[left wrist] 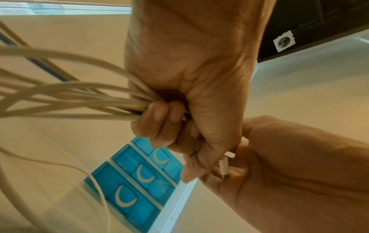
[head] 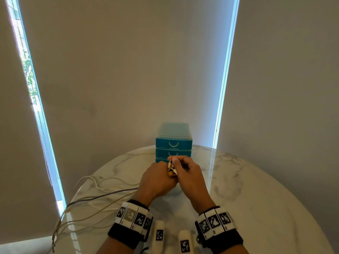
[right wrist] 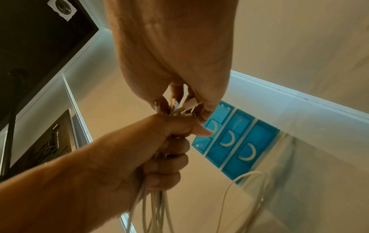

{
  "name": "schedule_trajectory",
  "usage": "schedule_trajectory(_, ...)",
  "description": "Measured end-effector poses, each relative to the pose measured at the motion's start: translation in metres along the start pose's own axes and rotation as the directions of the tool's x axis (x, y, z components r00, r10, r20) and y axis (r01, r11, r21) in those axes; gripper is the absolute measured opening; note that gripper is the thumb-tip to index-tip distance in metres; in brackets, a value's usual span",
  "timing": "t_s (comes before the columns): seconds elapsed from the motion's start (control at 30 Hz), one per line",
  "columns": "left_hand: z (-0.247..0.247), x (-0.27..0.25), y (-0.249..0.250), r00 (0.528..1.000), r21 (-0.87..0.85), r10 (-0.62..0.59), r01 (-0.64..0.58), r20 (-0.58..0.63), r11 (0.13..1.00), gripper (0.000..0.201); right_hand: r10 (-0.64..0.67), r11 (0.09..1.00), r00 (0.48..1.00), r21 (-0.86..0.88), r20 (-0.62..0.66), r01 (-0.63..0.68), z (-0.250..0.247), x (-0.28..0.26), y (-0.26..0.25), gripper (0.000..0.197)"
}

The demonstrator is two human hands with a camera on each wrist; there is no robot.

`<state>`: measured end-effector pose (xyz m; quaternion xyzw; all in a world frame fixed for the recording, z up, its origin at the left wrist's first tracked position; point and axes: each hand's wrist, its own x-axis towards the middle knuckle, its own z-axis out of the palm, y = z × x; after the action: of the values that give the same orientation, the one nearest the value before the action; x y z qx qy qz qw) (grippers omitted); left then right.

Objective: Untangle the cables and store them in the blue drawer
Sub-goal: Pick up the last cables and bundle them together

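We note the left hand (head: 157, 177) fisted round the gathered cables (left wrist: 83, 100) near their plug ends, over the middle of the tabletop (head: 256, 189), the strands trailing away to the left edge and hanging over it. The right hand (head: 189, 173) is touching the left, its fingertips pinching one white plug (left wrist: 224, 165) that sticks up from the fist. The blue drawer unit (head: 173, 143) stands just beyond both hands at the far edge with all drawers closed, so we judge the plug must draw rightward, along the strands' run.
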<state>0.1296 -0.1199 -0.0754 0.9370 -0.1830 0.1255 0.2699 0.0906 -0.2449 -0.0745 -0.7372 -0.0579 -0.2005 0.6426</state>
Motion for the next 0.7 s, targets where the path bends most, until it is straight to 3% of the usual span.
schedule_trajectory(0.1,-0.005,0.003,0.007,0.998,-0.006,-0.039,0.039,-0.041,0.999,0.022,0.015,0.999,1.0,0.038,0.011,-0.015,-0.003,0.003,-0.005,0.018)
schedule_trajectory(0.17,-0.005,0.005,0.009,0.999,0.007,-0.051,0.051,0.007,0.999,0.02,0.05,0.991,0.998,0.123,-0.027,-0.046,-0.011,0.008,-0.012,0.037)
schedule_trajectory(0.23,-0.006,0.003,0.012,0.997,0.049,-0.023,0.019,0.078,0.999,0.014,0.063,0.983,0.998,0.177,-0.029,-0.057,-0.013,0.01,-0.018,0.042)
schedule_trajectory(0.37,-0.015,-0.005,0.018,0.986,0.14,0.12,-0.136,0.118,0.981,0.024,0.034,0.999,0.996,0.04,0.08,-0.037,0.005,-0.001,-0.015,0.038)
schedule_trajectory(0.5,-0.023,-0.003,0.019,0.992,0.14,0.035,-0.051,0.118,0.989,0.027,0.011,0.987,0.999,0.161,-0.047,-0.004,-0.006,0.001,-0.018,0.041)
schedule_trajectory(0.57,-0.029,0.001,0.018,0.995,0.115,-0.01,-0.002,0.103,0.993,0.025,-0.013,0.987,1.0,0.161,0.027,0.008,-0.008,-0.003,-0.021,0.03)
schedule_trajectory(0.7,-0.034,0.001,0.023,0.962,0.025,0.109,-0.119,0.252,0.993,0.029,-0.03,0.997,0.996,0.076,0.085,0.023,-0.006,-0.003,-0.01,0.025)
